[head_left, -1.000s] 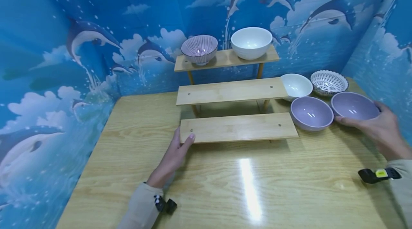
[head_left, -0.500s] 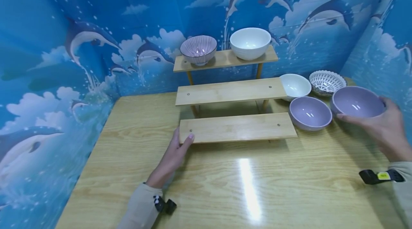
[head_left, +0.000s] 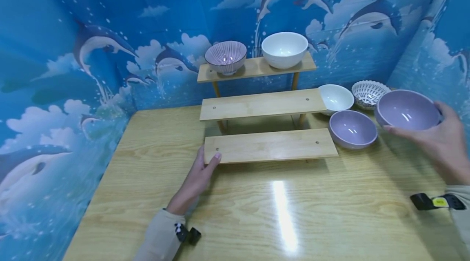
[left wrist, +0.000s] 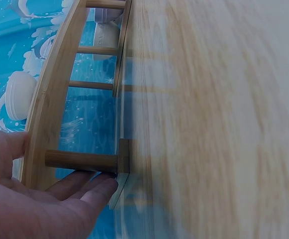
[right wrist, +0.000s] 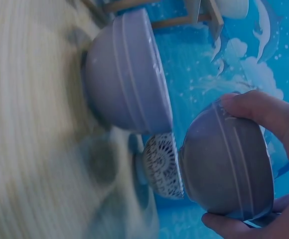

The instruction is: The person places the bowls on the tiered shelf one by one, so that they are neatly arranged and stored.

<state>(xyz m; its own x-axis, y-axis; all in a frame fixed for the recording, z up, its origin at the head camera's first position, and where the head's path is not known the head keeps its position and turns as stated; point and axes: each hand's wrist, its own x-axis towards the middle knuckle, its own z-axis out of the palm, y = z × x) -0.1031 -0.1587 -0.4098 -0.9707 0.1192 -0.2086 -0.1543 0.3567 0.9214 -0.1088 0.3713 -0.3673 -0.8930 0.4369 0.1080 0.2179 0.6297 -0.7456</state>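
At the right, my right hand [head_left: 437, 142] grips a purple bowl [head_left: 407, 110] by its side, thumb at the front and fingers behind. In the right wrist view the held bowl [right wrist: 224, 159] is raised off the tabletop. A second purple bowl [head_left: 353, 129] stands on the table beside the rack's lowest board. My left hand [head_left: 196, 179] holds the left end of that board on the three-tier wooden rack [head_left: 271, 147], thumb on top. Its fingers [left wrist: 92, 194] reach under the board near a wooden dowel [left wrist: 82, 160] in the left wrist view.
The top board bears a striped purple bowl [head_left: 226, 58] and a white bowl [head_left: 284, 50]. Right of the rack stand another white bowl [head_left: 335, 98] and a black-and-white patterned bowl [head_left: 369, 94]. A dolphin-printed backdrop [head_left: 165, 16] borders the wooden table [head_left: 147, 195].
The right hand has lifted the purple bowl up from the table and slightly to the right, now overlapping the patterned bowl in the head view. The left hand stays on the board.
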